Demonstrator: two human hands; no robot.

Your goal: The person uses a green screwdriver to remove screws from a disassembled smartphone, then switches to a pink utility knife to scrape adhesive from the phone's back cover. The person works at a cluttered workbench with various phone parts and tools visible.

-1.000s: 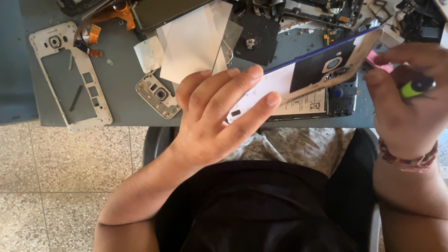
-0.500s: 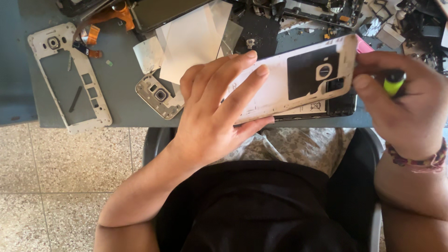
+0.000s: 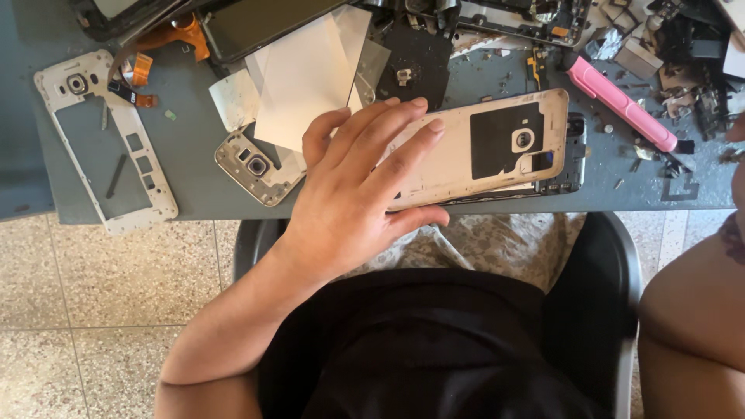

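The left hand [image 3: 353, 194] lay flat, fingers [image 3: 403, 116] spread, on the near end of a pale gold phone frame [image 3: 481, 151], with the thumb curled under its near edge. The frame rested at a slight tilt on the near part of the grey worktop [image 3: 194, 147], its black patch and round camera hole toward the right end, and it lay over a darker phone body [image 3: 570, 167] whose edge stuck out on the right. The right hand was out of the picture; only the forearm [image 3: 691, 310] showed at the right edge, well apart from the frame, so whether that hand was spread or closed could not be told. Just left of the left hand sat a small silver frame piece [image 3: 252, 167] with a camera lens, partly under sheets of white paper [image 3: 299, 74]. Farther left a white frame [image 3: 101, 140] lay flat near the worktop's corner, with an orange flex cable [image 3: 174, 35] beyond it. A black plate [image 3: 411, 66] lay behind the fingers. A pink tool [image 3: 621, 101] lay slantwise to the right of the gold frame, apart from it, beside a heap of dark scraps [image 3: 691, 70]. More opened phones [image 3: 504, 15] lined the far edge.
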